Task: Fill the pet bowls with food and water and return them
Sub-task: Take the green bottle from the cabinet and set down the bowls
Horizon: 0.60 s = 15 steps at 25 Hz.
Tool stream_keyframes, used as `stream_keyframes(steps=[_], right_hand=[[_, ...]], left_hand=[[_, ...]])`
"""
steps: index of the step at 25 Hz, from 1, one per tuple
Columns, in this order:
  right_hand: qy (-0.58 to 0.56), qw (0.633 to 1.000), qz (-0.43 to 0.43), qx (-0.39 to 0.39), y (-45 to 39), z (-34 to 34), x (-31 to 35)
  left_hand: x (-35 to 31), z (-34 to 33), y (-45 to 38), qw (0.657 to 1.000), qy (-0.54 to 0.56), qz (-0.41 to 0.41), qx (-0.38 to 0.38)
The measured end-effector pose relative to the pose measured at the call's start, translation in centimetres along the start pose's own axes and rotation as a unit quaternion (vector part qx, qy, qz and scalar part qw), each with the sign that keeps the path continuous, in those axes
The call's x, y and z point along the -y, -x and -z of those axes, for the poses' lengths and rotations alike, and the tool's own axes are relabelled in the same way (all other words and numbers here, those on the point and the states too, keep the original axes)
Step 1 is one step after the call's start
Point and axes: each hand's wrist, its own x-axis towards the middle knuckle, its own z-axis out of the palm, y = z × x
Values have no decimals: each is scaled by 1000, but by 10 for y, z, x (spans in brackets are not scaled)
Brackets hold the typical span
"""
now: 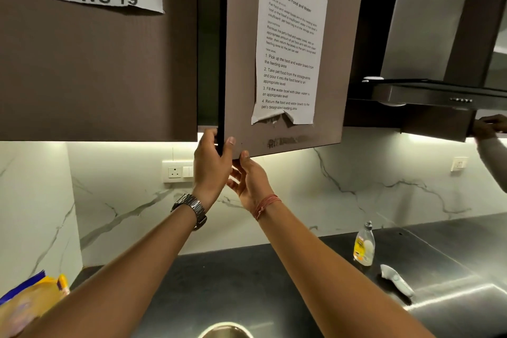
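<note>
Dish-soap bottle [364, 245] (upright) on counter [274, 269]

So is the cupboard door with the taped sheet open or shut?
Partly open. The cupboard door swings out, leaving a dark gap beside it, and the left hand grips its lower corner while the right hand touches underneath.

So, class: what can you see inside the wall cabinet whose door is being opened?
Through the gap beside the cabinet door, gripped by the left hand and touched by the right hand, only dark interior shows. The door covers the rest.
</note>
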Motion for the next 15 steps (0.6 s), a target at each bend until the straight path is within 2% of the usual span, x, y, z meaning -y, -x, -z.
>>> stream_keyframes(steps=[5,11,15], right_hand=[[-47,997,42,52,61,40,21],[-155,983,57,78,112,102,50],[-220,972,71,43,131,141,68]], left_hand=[[-59,-18,52,999,-22,-38,-26],[-129,-61,106,993,-65,-83,-49],[-167,-96,130,992,-49,-110,-23]])
